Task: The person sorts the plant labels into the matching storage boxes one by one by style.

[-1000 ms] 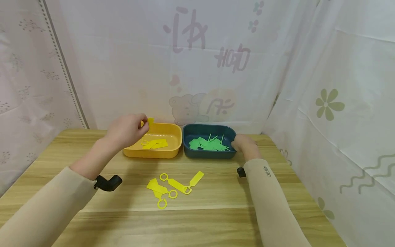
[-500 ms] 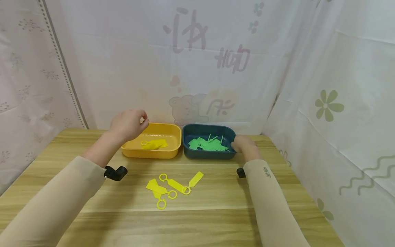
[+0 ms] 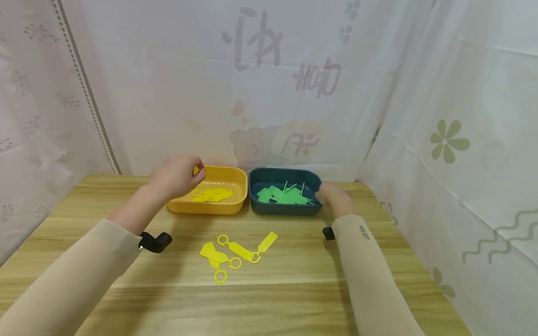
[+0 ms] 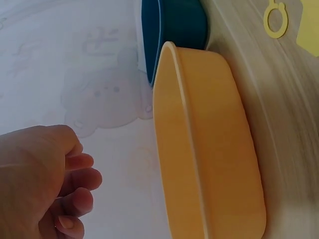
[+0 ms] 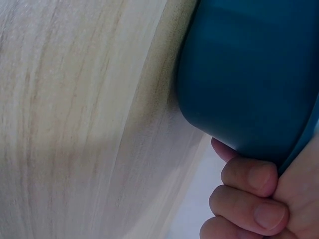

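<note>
My left hand point(image 3: 178, 176) hangs over the left end of the yellow bin point(image 3: 214, 208), its fingers loosely curled and holding nothing in the left wrist view. Several flat yellow ring tags point(image 3: 214, 194) lie inside that bin. At the right end of the dark teal bin point(image 3: 286, 209), my right hand point(image 3: 335, 198) grips the rim, with fingers point(image 5: 248, 214) curled against the outer wall and the thumb hidden. Green labels point(image 3: 283, 195) with thin stakes fill the teal bin's floor. More yellow ring tags point(image 3: 241, 252) lie loose on the wooden table in front.
The two bins stand side by side near the table's point(image 3: 290, 308) back edge. A white patterned curtain point(image 3: 269, 93) hangs right behind them and along both sides.
A yellow tag has left my left hand's fingers and dropped into the yellow bin. The left hand rose slightly, then lowered a little. My right hand has stayed on the teal bin.
</note>
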Demonstrator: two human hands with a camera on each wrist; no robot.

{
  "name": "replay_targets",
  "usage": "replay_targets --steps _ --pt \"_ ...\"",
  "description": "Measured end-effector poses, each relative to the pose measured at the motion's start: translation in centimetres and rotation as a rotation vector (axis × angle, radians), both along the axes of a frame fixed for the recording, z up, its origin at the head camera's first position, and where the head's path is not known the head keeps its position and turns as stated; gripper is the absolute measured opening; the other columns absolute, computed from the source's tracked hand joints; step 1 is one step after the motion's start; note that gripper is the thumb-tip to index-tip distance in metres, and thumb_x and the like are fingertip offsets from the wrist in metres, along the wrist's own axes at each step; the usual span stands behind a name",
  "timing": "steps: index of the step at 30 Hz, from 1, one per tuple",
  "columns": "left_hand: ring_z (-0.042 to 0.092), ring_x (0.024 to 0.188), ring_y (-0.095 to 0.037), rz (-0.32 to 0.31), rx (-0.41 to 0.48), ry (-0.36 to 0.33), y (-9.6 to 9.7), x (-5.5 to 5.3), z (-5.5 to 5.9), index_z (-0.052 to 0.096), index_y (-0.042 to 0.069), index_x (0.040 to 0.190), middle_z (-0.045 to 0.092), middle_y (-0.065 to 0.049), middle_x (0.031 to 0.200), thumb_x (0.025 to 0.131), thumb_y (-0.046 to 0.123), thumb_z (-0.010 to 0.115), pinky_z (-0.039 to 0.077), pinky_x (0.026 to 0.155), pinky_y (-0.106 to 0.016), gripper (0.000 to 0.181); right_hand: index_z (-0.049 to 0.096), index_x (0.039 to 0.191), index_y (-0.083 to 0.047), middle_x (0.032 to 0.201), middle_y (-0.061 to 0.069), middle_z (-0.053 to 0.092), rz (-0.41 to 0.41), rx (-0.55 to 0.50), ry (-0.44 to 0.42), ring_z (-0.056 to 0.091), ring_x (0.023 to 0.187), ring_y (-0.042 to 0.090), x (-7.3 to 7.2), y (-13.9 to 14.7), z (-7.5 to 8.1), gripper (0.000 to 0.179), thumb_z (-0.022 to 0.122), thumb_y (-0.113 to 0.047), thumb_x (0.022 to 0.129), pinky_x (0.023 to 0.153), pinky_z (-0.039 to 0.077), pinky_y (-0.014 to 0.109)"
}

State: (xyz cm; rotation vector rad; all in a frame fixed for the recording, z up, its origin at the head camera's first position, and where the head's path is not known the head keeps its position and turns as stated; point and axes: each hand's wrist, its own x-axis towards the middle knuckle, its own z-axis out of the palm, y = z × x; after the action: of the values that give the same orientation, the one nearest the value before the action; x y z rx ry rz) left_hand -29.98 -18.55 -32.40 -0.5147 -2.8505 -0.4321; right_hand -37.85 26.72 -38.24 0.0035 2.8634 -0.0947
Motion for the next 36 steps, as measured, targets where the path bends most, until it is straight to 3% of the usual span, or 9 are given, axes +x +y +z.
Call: replay_targets --steps 9,18,29,36 --pt "0.054 0.063 -0.016 -0.137 -0.018 0.011 1.2 1.5 -0.3 0.078 0.009 0.113 0.066 0.000 0.076 0.105 0.021 0.067 0.045 0.060 -0.031 0.018 0.067 0.133 0.008 0.146 0.029 0.064 -0.002 0.004 0.002 0.064 0.128 0.043 0.2 -0.2 0.2 0.045 0.046 -0.025 0.111 0.113 0.051 0.064" --pt "0.052 0.065 -0.011 -0.314 -0.071 -0.090 2.3 3.4 -1.1 0.081 0.014 0.108 0.062 0.006 0.072 0.103 0.021 0.074 0.044 0.061 -0.028 0.010 0.068 0.133 0.009 0.147 0.030 0.064 0.006 0.012 0.010 0.064 0.132 0.046 0.1 -0.2 0.1 0.046 0.045 -0.024 0.111 0.114 0.051 0.063" --pt "0.051 0.065 -0.007 -0.390 -0.146 -0.157 2.3 4.5 -3.3 0.077 0.022 0.094 0.060 0.012 0.072 0.101 0.020 0.076 0.043 0.061 -0.026 0.007 0.068 0.135 0.007 0.148 0.029 0.063 -0.022 0.007 0.013 0.063 0.133 0.045 -0.2 -0.1 -0.5 0.047 0.046 -0.026 0.111 0.115 0.050 0.064" --pt "0.054 0.068 -0.007 -0.402 -0.189 -0.294 2.4 5.0 -5.6 0.077 0.019 0.099 0.064 0.011 0.079 0.098 0.022 0.080 0.048 0.065 -0.027 0.004 0.068 0.135 0.007 0.148 0.029 0.064 -0.030 0.009 0.015 0.063 0.134 0.045 -0.1 -0.2 -0.3 0.046 0.047 -0.026 0.111 0.115 0.050 0.064"
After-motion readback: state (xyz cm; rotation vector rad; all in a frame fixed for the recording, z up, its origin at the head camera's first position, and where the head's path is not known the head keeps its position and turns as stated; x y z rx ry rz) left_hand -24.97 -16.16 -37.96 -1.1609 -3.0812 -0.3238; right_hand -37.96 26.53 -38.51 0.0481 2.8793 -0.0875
